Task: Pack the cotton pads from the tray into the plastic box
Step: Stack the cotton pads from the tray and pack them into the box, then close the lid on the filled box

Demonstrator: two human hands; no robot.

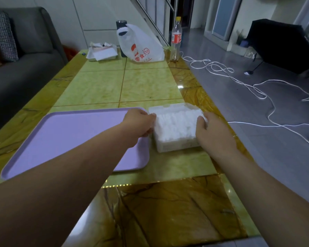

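A clear plastic box (177, 146) stands on the table just right of a bare lilac tray (64, 136). White cotton pads (175, 124) fill the box in tight rows, and its lid (168, 106) stands open at the far side. My left hand (138, 124) grips the box's left wall with curled fingers. At the right wall, my right hand (213, 130) holds the box, thumb on the pads near the rim. No pads show on the tray.
At the far end of the green and brown marble table (150, 86) are a white plastic bag (139, 44), a bottle (176, 38), a dark cup (121, 24) and a small tray of papers (102, 52). White cables (257, 90) lie on the floor to the right; a grey sofa (21, 65) is left.
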